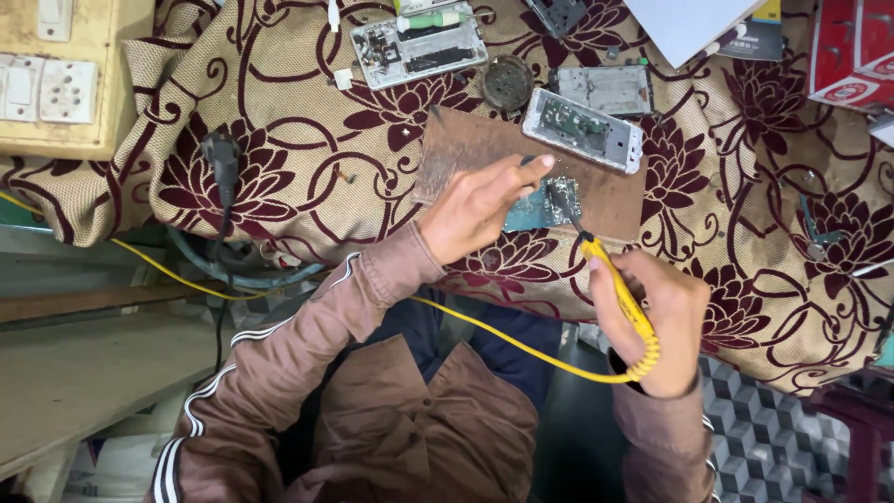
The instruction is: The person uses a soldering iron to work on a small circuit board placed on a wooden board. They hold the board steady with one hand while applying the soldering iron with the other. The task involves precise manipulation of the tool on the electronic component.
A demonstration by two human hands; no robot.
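The left hand (pixel 480 207) covers approx. half of the small circuit board (pixel 549 207), so its left part can't be seen, & the soldering iron (pixel 615 284) tip is too thin to tell whether it touches the board or sits just above. The iron's handle end is buried in the right hand (pixel 656 321), and the yellow cord (pixel 521 349) passes behind the left sleeve. Top edge cuts off the opened phone (pixel 419 45), a dark part (pixel 559 13), white sheet (pixel 689 23) & red boxes (pixel 852 51); parts on the 2nd opened phone (pixel 584 129) are too small to make out.
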